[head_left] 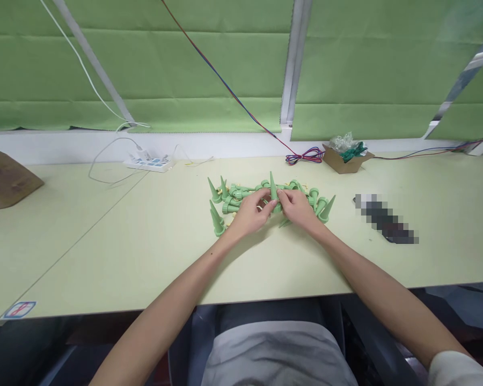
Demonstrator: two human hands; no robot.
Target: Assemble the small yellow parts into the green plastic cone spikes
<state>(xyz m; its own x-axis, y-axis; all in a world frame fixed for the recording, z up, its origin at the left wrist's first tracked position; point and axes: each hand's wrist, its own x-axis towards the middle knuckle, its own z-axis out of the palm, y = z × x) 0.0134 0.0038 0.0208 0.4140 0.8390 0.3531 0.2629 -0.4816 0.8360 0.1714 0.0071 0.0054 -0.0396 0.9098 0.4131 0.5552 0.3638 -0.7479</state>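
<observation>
Both my hands meet over a spread of green plastic plant watering spikes on the table. A green spike [272, 185] points upward between them. My left hand [253, 212] grips it low with thumb and fingers. My right hand [297, 208] closes on the other side of its base; the fingertips are partly hidden. Around them lie several more spikes, some on their sides, such as a spike [231, 207] left of my hands. Others stand point up, like the spike [327, 210] on the right and the spike [216, 222] at the left. Small yellowish pieces show among them.
A small cardboard box [343, 162] with clear plastic and green material stands at the back, beside a coiled red and blue cable [305, 156]. A white power strip [149, 162] sits back left, a brown paper bag [8, 179] farther left. A blurred dark object [386, 221] lies right.
</observation>
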